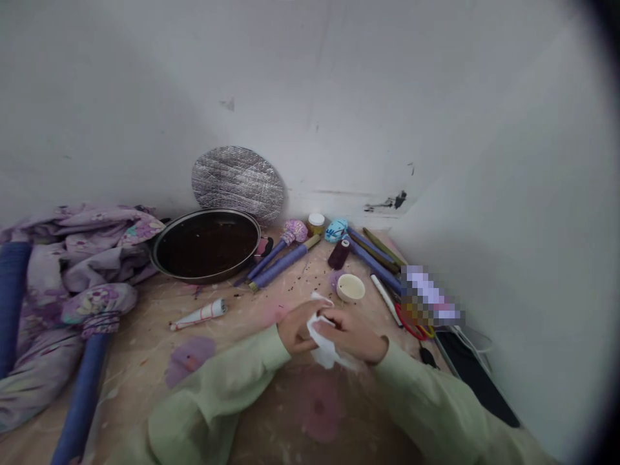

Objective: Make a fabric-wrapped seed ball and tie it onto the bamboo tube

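The tissue is white, sleeves pale green.

1. Leftward, there's passage over the bench between pan and left sleeve; a rolled cone lies midway.
2. Ahead of the right hand, bowl and thread spool block.
3. Rightward, a white stick obstructs.

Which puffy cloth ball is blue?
The cloth ball just right of the white-lidded jar; the left neighbour ball and the far-left ball are purplish.
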### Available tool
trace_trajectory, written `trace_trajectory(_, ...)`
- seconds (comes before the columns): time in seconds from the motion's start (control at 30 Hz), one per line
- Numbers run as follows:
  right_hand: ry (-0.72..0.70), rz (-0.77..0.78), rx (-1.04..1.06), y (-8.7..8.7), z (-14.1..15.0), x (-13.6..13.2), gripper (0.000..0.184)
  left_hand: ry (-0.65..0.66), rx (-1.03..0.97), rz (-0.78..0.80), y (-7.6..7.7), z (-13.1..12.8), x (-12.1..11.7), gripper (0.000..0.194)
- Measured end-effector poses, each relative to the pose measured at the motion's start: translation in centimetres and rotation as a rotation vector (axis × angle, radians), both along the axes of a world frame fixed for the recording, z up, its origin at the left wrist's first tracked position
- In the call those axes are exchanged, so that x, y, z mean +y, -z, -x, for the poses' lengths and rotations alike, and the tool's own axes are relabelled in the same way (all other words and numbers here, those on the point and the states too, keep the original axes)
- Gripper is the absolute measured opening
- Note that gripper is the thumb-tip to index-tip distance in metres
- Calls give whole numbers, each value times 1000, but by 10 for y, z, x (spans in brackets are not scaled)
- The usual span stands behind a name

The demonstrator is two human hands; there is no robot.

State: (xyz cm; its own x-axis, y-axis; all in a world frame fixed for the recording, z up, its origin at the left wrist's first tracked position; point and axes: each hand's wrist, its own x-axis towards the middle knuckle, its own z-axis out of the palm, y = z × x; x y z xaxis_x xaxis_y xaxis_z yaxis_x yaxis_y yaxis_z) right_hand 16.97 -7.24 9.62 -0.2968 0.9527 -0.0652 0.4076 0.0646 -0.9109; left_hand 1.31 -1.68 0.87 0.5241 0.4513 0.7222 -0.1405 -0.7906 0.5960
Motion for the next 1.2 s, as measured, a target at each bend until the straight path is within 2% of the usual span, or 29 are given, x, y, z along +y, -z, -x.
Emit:
trace_trajectory(0.07, 66, -5, 59, 4, 3, -15, 24, 57, 70, -20, -11, -1, -12, 56)
trace_trajectory(0.2, 148, -72, 112, 2, -13, -35, 23, -11, 86, 53, -29, -10, -34, 51)
trace_trajectory(0.27, 234, -94, 116, 4, -21, -44, 23, -17, 108, 124, -39, -13, -41, 53)
trace_trajectory(0.37, 440, -115, 160, 14, -25, -58, 24, -58, 140, 262, -52, -13, -50, 48)
trace_trajectory(0.43, 495, -63, 256, 24, -22, -68, 35, -128, 147, 323, -56, -12, -56, 37)
trace_trajectory(0.53, 385, 191, 447, 39, -10, -84, 49, -159, 194, 298, -55, -12, -65, 25)
trace_trajectory(0.6, 378, 326, 532, 45, -2, -92, 48, -110, 243, 167, -52, -13, -72, 24)
trace_trajectory(0.7, 456, 357, 649, 45, 5, -97, 43, -90, 374, -44, -48, -13, -82, 36)
trace_trajectory(0.77, 438, 342, 690, 42, 4, -96, 39, -108, 464, -92, -45, -10, -87, 48)
trace_trajectory(0.83, 411, 324, 649, 38, 2, -95, 38, -97, 505, -88, -41, -5, -92, 54)
trace_trajectory(0.93, 370, 311, 516, 35, -3, -94, 39, -67, 488, -62, -32, 2, -95, 52)
trace_trajectory(1.07, 186, 301, 330, 32, -14, -94, 35, -41, 446, -39, -20, 14, -92, 43)
trace_trajectory(1.13, 123, 261, 249, 30, -21, -92, 33, -61, 475, 17, -18, 22, -90, 45)
trace_trajectory(1.2, 139, 217, 176, 28, -26, -89, 35, -106, 539, 109, -20, 28, -90, 44)
